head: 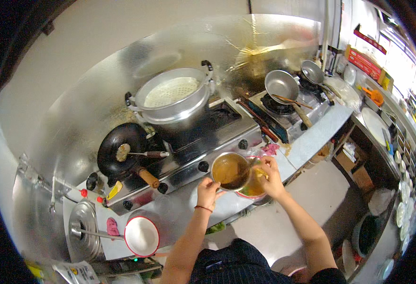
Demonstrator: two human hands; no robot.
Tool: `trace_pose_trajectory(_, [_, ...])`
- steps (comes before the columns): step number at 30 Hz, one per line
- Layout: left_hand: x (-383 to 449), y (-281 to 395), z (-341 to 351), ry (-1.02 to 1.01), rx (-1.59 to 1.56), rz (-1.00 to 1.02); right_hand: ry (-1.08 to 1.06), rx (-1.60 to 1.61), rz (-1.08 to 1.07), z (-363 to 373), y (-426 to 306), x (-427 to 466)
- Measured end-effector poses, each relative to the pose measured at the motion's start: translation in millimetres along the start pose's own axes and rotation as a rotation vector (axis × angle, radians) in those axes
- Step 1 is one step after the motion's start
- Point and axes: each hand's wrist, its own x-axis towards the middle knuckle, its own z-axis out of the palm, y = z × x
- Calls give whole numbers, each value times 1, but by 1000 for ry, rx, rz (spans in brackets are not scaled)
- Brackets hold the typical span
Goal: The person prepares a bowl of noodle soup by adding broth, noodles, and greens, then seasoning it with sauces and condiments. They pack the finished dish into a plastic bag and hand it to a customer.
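My left hand [208,193] grips the near left rim of a round metal pot [230,171] holding brown liquid. Just right of the pot, my right hand [270,177] has bent fingers around something small and yellowish that I cannot make out. Below that hand, partly covered by the pot, is a red-rimmed bowl [252,193] with yellow-orange contents. A pink cloth [270,149] lies behind my right hand. A white enamel bowl with a red rim [141,236] stands on the counter to the left.
On the stove are a black wok [114,167] with a ladle across it and a large aluminium steamer pot [172,113]. Metal pans [281,86] sit on burners at the right. A round metal lid [90,230] lies at the left. Shelving holding a white cutting board [375,124] runs down the right side.
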Motion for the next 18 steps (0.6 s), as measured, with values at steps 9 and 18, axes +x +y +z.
trace_pose_trajectory(9, [-84, 2, -117, -104, 1165, 620, -325, -219, -503, 47, -65, -33])
trace_pose_trajectory(18, [-222, 19, -250, 319, -591, -38, -493, -616, -812, 168, -163, -116])
